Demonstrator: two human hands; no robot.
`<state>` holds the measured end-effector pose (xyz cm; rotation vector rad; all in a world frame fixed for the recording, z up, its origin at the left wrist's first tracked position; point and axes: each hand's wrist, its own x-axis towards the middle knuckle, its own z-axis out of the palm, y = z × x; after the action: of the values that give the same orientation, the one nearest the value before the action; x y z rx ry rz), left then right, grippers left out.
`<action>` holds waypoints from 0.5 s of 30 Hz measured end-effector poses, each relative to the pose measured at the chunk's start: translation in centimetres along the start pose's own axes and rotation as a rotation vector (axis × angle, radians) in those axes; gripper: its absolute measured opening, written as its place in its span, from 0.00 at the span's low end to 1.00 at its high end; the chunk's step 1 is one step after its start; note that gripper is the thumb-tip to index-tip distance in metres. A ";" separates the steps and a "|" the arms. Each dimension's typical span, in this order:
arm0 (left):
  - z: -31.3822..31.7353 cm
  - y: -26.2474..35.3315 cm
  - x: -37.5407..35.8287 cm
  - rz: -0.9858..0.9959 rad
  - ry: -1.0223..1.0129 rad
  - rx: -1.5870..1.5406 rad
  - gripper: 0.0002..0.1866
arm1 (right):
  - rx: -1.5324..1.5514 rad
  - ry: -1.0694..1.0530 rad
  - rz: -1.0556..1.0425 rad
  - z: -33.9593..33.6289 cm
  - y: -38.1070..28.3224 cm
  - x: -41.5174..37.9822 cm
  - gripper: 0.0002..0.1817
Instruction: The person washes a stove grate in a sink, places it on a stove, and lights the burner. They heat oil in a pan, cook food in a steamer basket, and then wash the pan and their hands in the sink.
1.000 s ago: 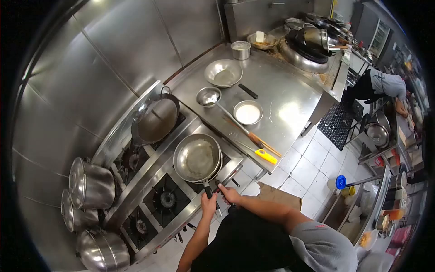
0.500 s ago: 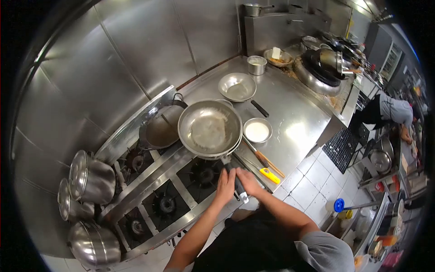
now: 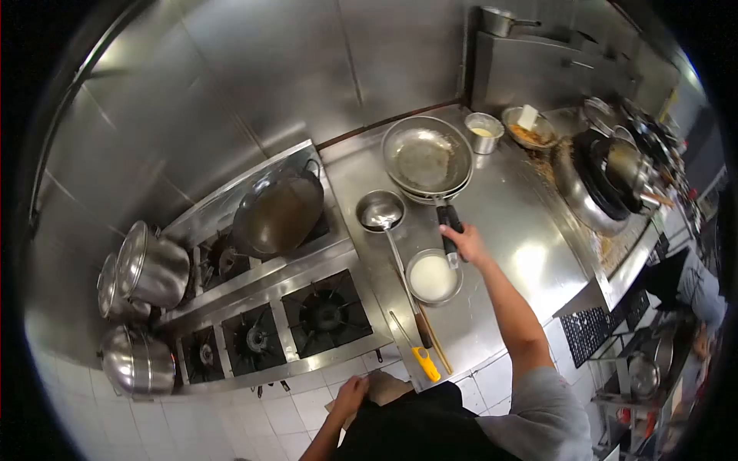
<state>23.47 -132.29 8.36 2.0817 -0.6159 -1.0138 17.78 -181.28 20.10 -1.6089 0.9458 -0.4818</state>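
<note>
My right hand (image 3: 467,246) is closed round the black handle of a steel frying pan (image 3: 423,157). That pan rests on another pan at the back of the counter, and a second black handle lies alongside. Below my fingers is a bowl of white liquid (image 3: 432,277). A large ladle (image 3: 380,209) lies to the left of the bowl, its long handle running toward me. My left hand (image 3: 351,397) is low by my apron with fingers curled, beside a beige piece (image 3: 387,388) that looks like cloth; what it holds, if anything, is hidden.
Gas burners (image 3: 326,313) line the left, with a wok (image 3: 278,215) behind them and lidded pots (image 3: 154,265) beyond. Nearer me lies a yellow-handled tool (image 3: 425,364) by chopsticks. A metal cup (image 3: 483,133) and a food bowl (image 3: 530,128) stand behind. Another person (image 3: 699,288) is at right.
The frying pan has moved from near the burners to the back of the counter, onto another pan. My left hand has left its handle and dropped toward my apron. The ladle is now uncovered.
</note>
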 end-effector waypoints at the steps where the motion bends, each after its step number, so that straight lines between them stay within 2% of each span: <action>1: -0.2 -1.7 -2.5 -0.085 0.032 0.156 0.19 | -0.017 -0.009 0.026 -0.7 -0.2 1.3 0.32; 3: 0.3 -8.9 -7.6 -0.397 0.058 -0.090 0.20 | -0.044 -0.012 0.004 -1.6 1.7 4.9 0.33; 5: 0.8 -18.1 -13.4 -0.021 0.028 0.133 0.21 | -0.101 -0.047 -0.011 -2.4 3.7 7.8 0.33; 6: 0.9 -19.6 -15.8 -0.242 0.006 0.147 0.22 | -0.146 -0.075 0.025 -2.9 3.0 7.8 0.32; 7: 1.7 -20.2 -18.4 -0.470 -0.006 0.142 0.22 | -0.059 -0.129 -0.041 -2.7 3.7 8.5 0.31; 9: 2.4 -19.8 -20.8 -0.763 -0.055 0.148 0.26 | -0.173 -0.153 0.101 -2.9 2.5 8.0 0.33; 11: 2.7 -18.7 -21.8 -0.910 -0.214 0.077 0.29 | -0.294 -0.133 0.085 -3.2 9.2 12.7 0.35; 13: 5.5 -21.7 -21.6 -1.051 0.066 -0.145 0.21 | -0.461 -0.091 0.056 -3.4 5.6 10.7 0.34; 14: 4.8 -16.8 -20.5 -0.949 0.075 -0.006 0.22 | -0.446 -0.076 0.000 -3.4 6.0 10.7 0.35; 15: 6.1 -20.4 -20.2 -0.584 0.010 0.310 0.23 | -0.429 -0.059 -0.053 -3.8 6.4 11.5 0.35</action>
<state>9.00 -108.50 -0.71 2.6202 -0.1545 -1.2844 19.78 -192.84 12.97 -2.0261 1.0107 -0.2749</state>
